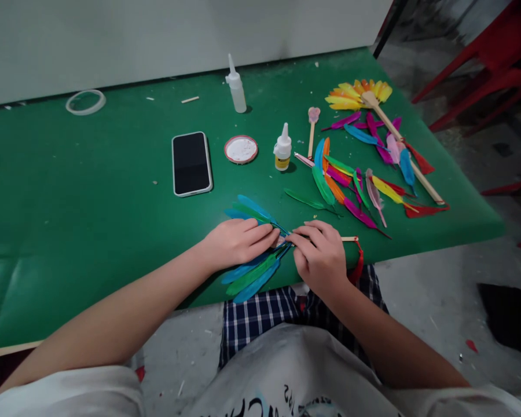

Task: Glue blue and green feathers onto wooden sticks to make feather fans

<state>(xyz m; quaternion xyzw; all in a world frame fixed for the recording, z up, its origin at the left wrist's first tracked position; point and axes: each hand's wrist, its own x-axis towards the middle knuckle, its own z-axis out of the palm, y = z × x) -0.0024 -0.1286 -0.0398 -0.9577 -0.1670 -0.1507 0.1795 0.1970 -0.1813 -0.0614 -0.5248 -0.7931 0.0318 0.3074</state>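
At the table's near edge lies a feather fan, its blue and green feathers point(254, 275) spread to the left in two groups. Its wooden stick point(349, 238) points right and ends in a red tassel point(359, 260). My left hand point(243, 240) rests over the middle of the fan, fingers together and pressing on it. My right hand point(321, 255) is closed around the stick, with fingertips pinching where the quills meet. Both hands hide most of the join between feathers and stick.
Beyond my hands are a phone point(191, 164), a round lid point(241, 149), a yellow-labelled glue bottle point(282, 152) and a taller clear bottle point(237, 90). Loose coloured feathers point(325, 185) and a yellow feather fan point(351, 95) lie right. A clear ring point(85, 102) sits far left.
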